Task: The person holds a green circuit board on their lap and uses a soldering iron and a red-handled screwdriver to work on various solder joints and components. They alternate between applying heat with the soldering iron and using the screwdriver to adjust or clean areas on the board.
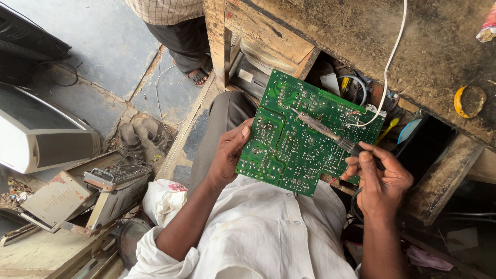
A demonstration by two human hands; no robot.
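Observation:
My left hand (229, 152) grips the left edge of a green circuit board (289, 150), holding it tilted over my lap with its solder side up. In my right hand (380, 181) is a soldering iron (325, 132), held like a pen. Its metal tip rests on the board near the upper middle. A white cord (387, 67) runs from the board's right side up across the wooden bench.
A dusty wooden workbench (413, 46) stands in front of me, with an open shelf full of wires and parts (351, 85). Another person's sandalled foot (196, 75) is beyond the bench leg. Old device casings (41, 134) and metal chassis (103, 191) lie on the left.

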